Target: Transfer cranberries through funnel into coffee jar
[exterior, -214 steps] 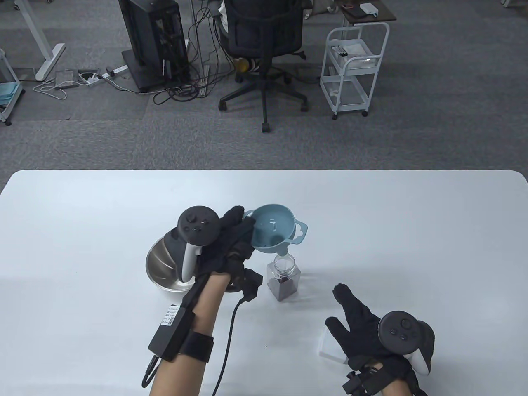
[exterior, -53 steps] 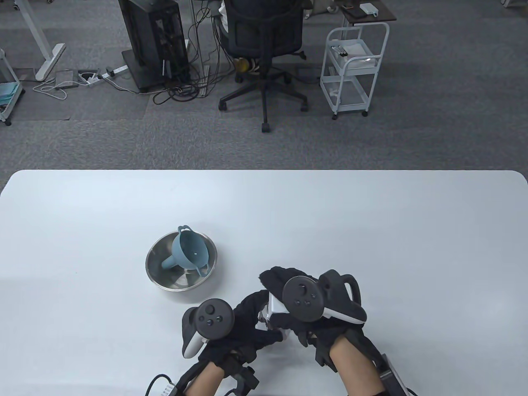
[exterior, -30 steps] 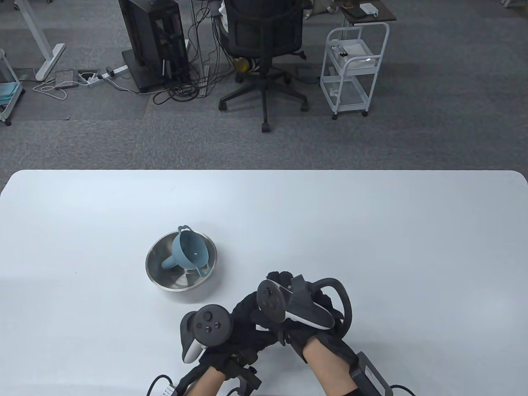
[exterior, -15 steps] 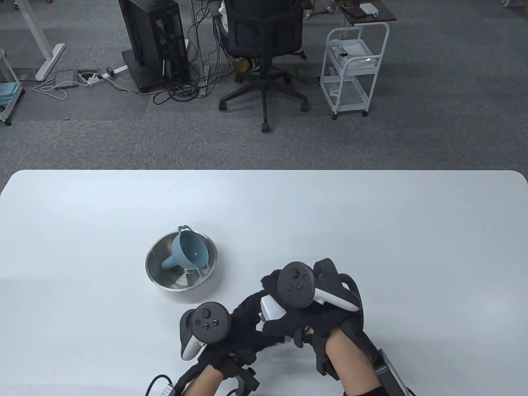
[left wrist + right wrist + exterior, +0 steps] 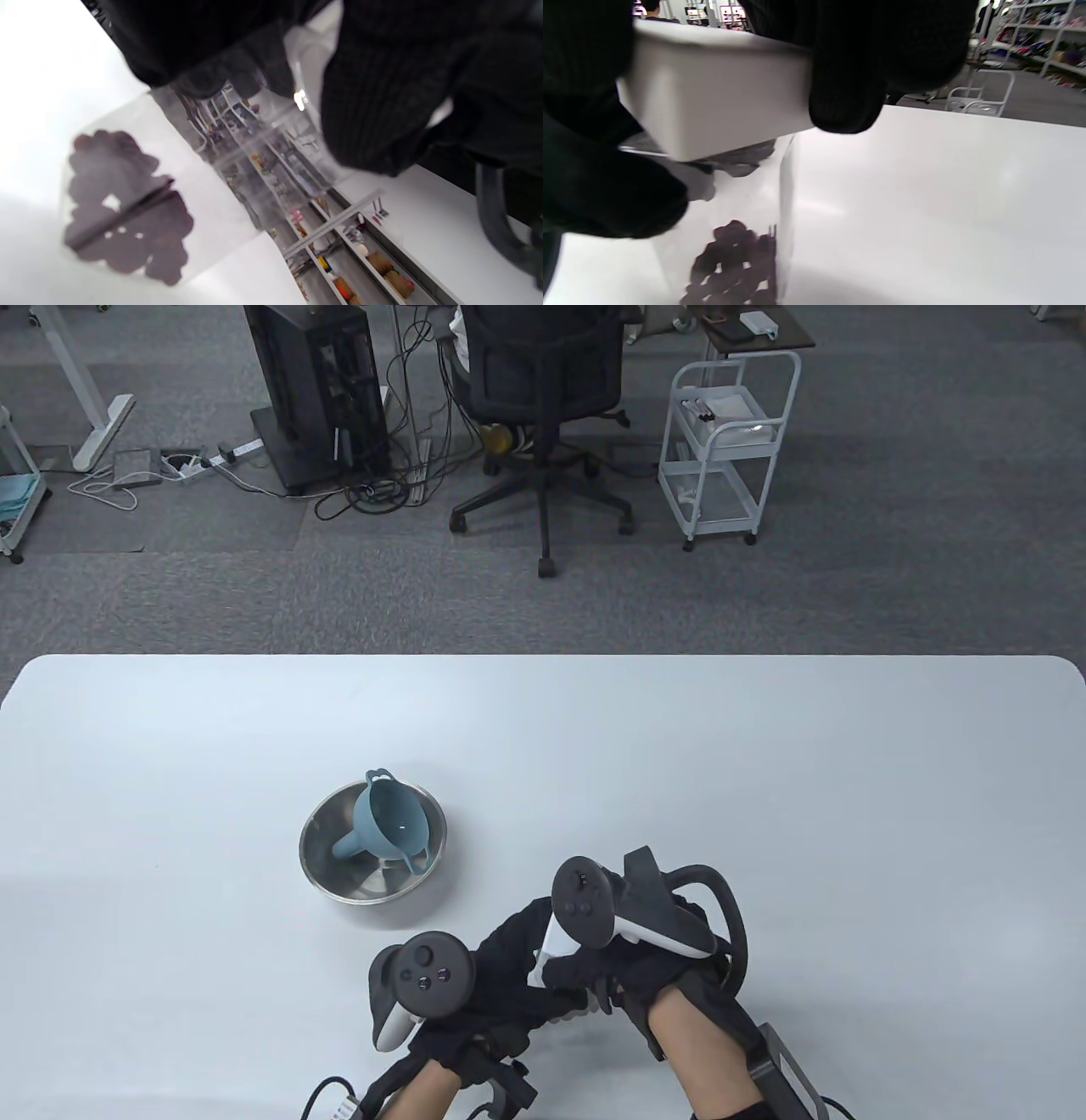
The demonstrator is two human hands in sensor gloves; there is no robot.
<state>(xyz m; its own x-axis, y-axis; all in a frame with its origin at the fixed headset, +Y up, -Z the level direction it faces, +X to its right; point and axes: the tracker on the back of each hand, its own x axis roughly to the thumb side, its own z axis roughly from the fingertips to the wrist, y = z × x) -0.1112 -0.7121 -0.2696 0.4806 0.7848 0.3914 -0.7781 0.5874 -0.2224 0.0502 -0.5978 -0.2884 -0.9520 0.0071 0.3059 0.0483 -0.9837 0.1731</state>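
My left hand [image 5: 501, 976] grips the clear square coffee jar [image 5: 742, 228] near the table's front edge. Dark cranberries [image 5: 734, 262] lie at the jar's bottom; they also show in the left wrist view [image 5: 127, 207]. My right hand [image 5: 619, 976] grips the white lid [image 5: 712, 93] on top of the jar; a sliver of the lid [image 5: 547, 946] shows between the hands in the table view. The jar is mostly hidden by the gloves in the table view. The blue funnel [image 5: 386, 823] lies tilted inside the steel bowl [image 5: 322, 857], left of the hands.
The white table [image 5: 764, 780] stretches wide around the hands. Beyond its far edge are an office chair [image 5: 543, 398], a white cart [image 5: 725, 449] and a computer tower [image 5: 314, 390] on the carpet.
Over the last second my right hand has rocked back and forth on the lid, its tracker rolling left again now. My left hand, the funnel and the bowl have stayed put.
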